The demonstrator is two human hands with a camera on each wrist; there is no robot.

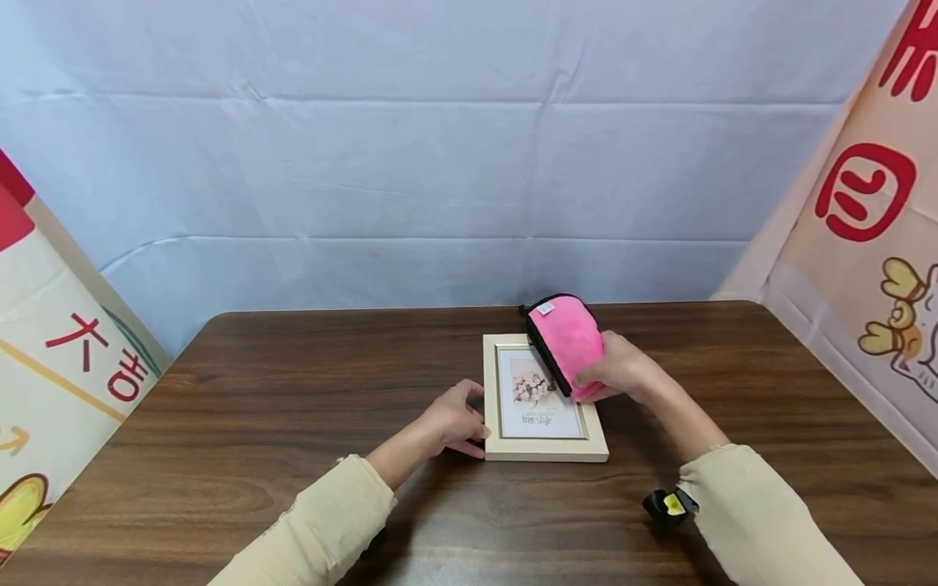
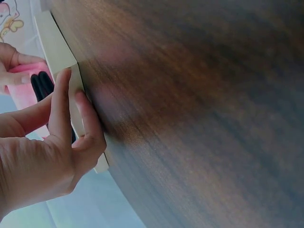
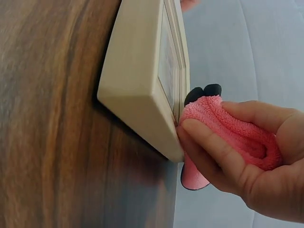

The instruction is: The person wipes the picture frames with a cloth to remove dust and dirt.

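A cream picture frame (image 1: 545, 450) lies face up on the brown table, with a flower print and the words "free style" in its middle. My left hand (image 1: 454, 419) is at the frame's left side, its fingertips touching the side edge in the left wrist view. My right hand (image 3: 237, 152) grips a folded pink plush cloth (image 1: 567, 334) with black edging and a small white label, thumb on one side and fingers on the other. The cloth lies over the upper right part of the frame, covering that corner of the print.
The wooden table (image 1: 293, 391) reaches back to a pale hanging sheet (image 1: 403, 179). Printed banners hang at the left (image 1: 66, 350) and right (image 1: 865, 268). A black strap with a yellow label (image 1: 667, 506) hangs by my right sleeve.
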